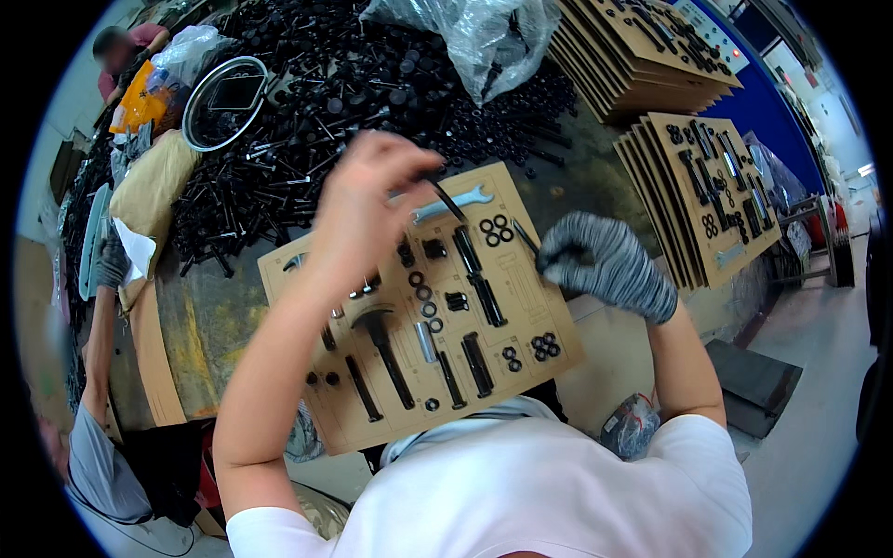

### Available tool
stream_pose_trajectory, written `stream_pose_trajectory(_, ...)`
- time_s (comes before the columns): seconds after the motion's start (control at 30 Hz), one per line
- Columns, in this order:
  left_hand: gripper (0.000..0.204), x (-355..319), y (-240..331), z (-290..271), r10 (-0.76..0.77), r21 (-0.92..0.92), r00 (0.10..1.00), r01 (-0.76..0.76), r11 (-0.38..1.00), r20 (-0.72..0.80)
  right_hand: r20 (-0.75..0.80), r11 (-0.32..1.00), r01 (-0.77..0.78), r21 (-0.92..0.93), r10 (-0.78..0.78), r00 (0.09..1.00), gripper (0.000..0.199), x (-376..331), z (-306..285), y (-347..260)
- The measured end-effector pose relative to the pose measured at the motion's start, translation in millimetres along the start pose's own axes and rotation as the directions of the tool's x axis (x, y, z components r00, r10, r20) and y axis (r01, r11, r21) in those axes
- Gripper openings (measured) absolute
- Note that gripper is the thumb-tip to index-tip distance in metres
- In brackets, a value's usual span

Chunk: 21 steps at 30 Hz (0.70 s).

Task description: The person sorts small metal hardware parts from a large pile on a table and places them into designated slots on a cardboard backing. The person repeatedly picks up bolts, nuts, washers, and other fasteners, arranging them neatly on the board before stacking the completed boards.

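A brown cardboard board point(349, 430) lies tilted before me, carrying black bolts, nuts, washers and a light blue wrench point(474, 197). Over its upper part is my left hand point(372, 191), bare and smeared by motion. A thin black bolt point(450, 200) reaches from its fingertips across the wrench; its head is hidden. At the board's right edge my right hand point(600, 260), in a grey knitted glove, is closed with thumb and fingers pinched on a dark bolt point(525, 235). A large black bolt point(386, 358) and a silver sleeve point(425, 341) sit on the board's lower half.
Loose black bolts and nuts point(316, 121) heap across the table, with a round metal-rimmed tray point(189, 121) and clear plastic point(465, 37). Filled boards stack at the far right point(605, 88) and right point(651, 205). Another person's gloved hand point(112, 260) is at left; a second person is beyond.
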<state>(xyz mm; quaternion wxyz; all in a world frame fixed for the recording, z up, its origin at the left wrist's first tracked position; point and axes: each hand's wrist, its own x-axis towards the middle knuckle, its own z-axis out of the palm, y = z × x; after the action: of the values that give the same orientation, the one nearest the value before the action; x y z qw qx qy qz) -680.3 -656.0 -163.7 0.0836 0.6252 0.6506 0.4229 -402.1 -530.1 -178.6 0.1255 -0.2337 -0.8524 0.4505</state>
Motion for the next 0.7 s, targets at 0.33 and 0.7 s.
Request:
stream_pose_trajectory(0.33,0.023,-42,36,93,0.024,0.282,0.959,-0.106,0.953,0.281,0.024,0.948,0.220,-0.232,-0.220,0.975,0.019,-44,50,38)
stream_pose_trajectory(0.7,0.030,-53,51,84,-0.007,0.296,0.988,-0.039,0.954,0.153,-0.039,0.960,0.217,-0.176,-0.228,0.973,0.023,-54,37,29)
